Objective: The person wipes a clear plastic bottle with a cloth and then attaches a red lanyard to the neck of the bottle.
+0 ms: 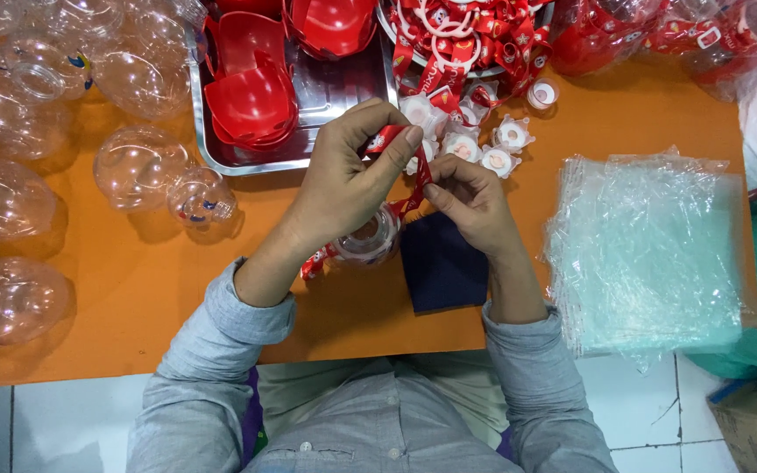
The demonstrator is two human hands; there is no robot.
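Left hand [343,180] pinches red ribbon strap [413,180] above clear plastic bottle [368,241], centre of orange table [133,280]. Right hand [475,206] grips strap's lower part. White caps [484,144] just beyond.

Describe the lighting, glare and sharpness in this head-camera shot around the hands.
Head view: even overhead light, soft shadows beside the clear plastic bottles on the orange table. Glare streaks the metal tray and the stack of clear bags. The left hand and right hand on the red ribbon are fairly sharp; the edges bow slightly from the wide lens.
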